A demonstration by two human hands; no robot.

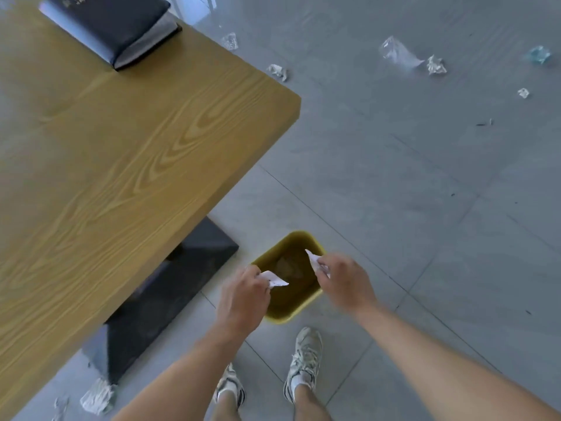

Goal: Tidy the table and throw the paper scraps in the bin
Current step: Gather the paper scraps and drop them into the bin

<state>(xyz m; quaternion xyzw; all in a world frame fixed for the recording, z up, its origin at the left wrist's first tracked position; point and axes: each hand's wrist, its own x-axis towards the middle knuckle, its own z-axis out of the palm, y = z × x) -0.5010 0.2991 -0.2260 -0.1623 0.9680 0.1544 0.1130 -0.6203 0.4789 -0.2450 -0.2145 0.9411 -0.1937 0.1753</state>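
Observation:
A small yellow bin (pixel 303 238) stands on the grey floor beside the wooden table (pixel 121 153). Both my hands hover over its opening. My left hand (pixel 243 294) pinches a white paper scrap (pixel 275 279) above the bin's left side. My right hand (pixel 343 279) pinches another white scrap (pixel 314 259) above the right side. Some crumpled stuff lies at the bottom of the bin.
Dark books (pixel 115 25) are stacked at the table's far corner. Crumpled paper (pixel 277 71) and clear plastic (pixel 397 53) litter the floor beyond; another wad (pixel 98 398) lies by the black table base (pixel 170 296). My feet (pixel 305 360) stand just behind the bin.

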